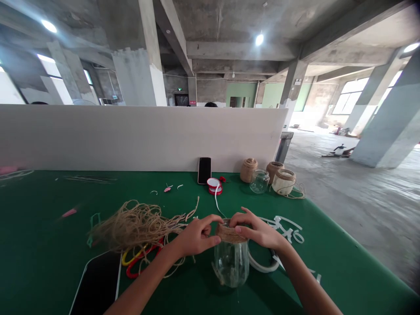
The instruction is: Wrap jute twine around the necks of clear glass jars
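Note:
A clear glass jar [231, 264] stands in front of me, its neck wrapped in brown jute twine [229, 235]. My left hand [198, 234] pinches the wrapped neck from the left, thumb on the outside and index finger at the rim. From the right, my right hand [254, 227] grips the same rim, with fingers curled over the top and thumb on the twine. A tangled heap of jute twine [138, 225] lies left of the jar. Red and yellow scissors [133, 264] are partly covered by its strands.
Behind the jar are ribbon spools [215, 189] and a phone [204, 170] leaning on the white partition [141, 138]. Several jars, one a bare glass jar [259, 181], stand back right. White strips [287, 229] and a tape roll [264, 267] lie right; a dark tablet [98, 284] lies front left.

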{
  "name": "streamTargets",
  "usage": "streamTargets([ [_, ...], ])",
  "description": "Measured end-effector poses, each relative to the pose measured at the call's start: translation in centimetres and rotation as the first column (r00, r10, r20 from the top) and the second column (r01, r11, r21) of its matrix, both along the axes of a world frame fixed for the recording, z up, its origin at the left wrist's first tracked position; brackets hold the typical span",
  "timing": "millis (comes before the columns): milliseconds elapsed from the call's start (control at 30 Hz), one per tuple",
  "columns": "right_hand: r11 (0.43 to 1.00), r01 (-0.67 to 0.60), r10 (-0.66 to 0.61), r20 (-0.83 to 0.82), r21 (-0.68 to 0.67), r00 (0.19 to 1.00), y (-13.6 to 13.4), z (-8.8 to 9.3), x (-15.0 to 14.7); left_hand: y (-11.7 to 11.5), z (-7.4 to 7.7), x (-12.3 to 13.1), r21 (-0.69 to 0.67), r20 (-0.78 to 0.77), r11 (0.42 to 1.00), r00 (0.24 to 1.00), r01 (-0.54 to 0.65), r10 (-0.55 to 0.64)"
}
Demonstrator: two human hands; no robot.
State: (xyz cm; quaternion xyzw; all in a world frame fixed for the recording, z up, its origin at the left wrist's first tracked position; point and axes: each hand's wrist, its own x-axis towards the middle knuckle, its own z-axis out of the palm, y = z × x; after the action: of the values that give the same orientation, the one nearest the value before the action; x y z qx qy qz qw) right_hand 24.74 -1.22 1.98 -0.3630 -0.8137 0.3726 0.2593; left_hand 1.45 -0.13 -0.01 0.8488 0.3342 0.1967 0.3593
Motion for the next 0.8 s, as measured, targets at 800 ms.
streamTargets([
  [800, 0.997, -0.020, 0.015, 0.069, 0.078, 0.998, -0.2, 0.0, -0.3, -0.9, 0.2, 0.4, 0.069, 0.001, 0.998, 1.000, 0.004, -0.004],
])
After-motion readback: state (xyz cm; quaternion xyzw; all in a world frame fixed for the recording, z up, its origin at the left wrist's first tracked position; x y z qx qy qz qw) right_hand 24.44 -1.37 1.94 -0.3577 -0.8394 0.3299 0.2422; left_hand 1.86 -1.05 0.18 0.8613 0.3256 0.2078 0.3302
